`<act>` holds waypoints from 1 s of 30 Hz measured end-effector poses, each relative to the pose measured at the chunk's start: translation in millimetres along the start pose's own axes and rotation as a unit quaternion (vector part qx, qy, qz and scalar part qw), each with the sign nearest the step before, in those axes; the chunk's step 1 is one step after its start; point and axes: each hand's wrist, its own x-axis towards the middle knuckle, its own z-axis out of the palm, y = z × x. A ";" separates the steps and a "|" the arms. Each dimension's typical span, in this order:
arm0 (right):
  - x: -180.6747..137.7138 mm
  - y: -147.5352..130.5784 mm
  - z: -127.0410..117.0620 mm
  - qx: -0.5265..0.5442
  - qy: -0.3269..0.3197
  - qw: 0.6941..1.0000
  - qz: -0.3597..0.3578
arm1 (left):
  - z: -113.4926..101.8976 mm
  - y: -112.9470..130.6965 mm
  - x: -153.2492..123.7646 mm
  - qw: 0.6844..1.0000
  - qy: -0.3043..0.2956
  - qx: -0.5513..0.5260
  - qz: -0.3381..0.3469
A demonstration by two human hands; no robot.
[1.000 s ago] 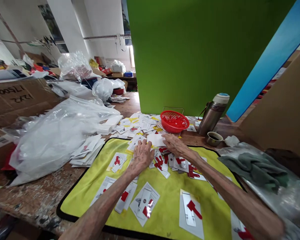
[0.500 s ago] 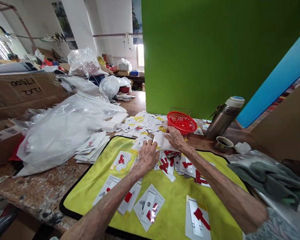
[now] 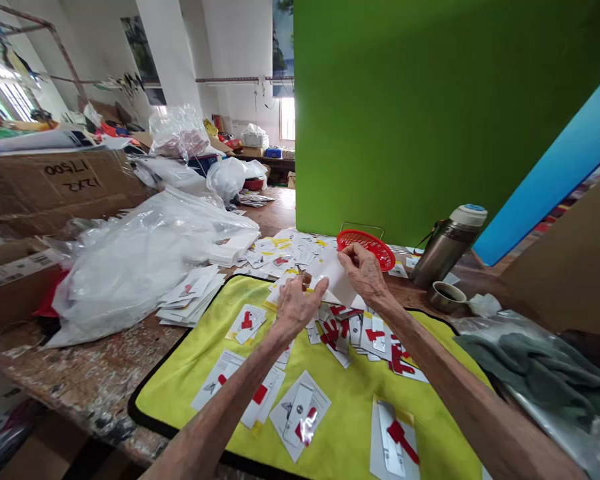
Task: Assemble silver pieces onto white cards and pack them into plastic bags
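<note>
A blank white paper sheet [image 3: 331, 275] is raised and tilted above the far edge of a yellow cloth [image 3: 200, 373]. My right hand [image 3: 364, 272] pinches its upper right part between thumb and fingertips. At its left edge, my left hand [image 3: 297, 301] has curled fingers and a thumb against the sheet; part of its grip is hidden. Printed cards with yellow edges lie beneath the left hand. Below the sheet lies a heap of small packets [image 3: 345, 333] with red pieces and metal plates. More such packets, including a packet with a red piece [image 3: 300, 413], are spread on the cloth nearer me.
A red plastic basket [image 3: 377, 248] stands just behind my right hand. To the right are a steel thermos [image 3: 443, 250], a metal cup [image 3: 447, 297] and a grey-green cloth [image 3: 545, 367]. A stack of cards [image 3: 193, 293] and large plastic bags [image 3: 145, 260] lie left.
The white sheet has been lifted and tilted up with my right hand. My left hand, flat on the cards before, has curled its fingers at the sheet's edge. The view has shifted slightly.
</note>
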 end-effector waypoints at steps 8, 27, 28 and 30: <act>-60.1 -34.3 -31.1 0.110 -0.140 0.983 -0.037 | -44.8 7.5 -40.4 0.948 -0.212 -0.235 -0.009; -169.9 -100.6 -25.5 0.144 -0.123 0.981 0.028 | -80.2 -1.9 -154.2 0.978 0.152 0.049 0.136; -174.9 -104.3 -24.8 0.138 -0.122 0.983 0.023 | -82.3 -2.5 -159.1 0.989 0.080 0.011 0.120; -184.4 -110.4 -23.8 0.132 -0.124 0.983 0.017 | -86.5 -4.4 -167.3 0.991 -0.069 -0.088 0.074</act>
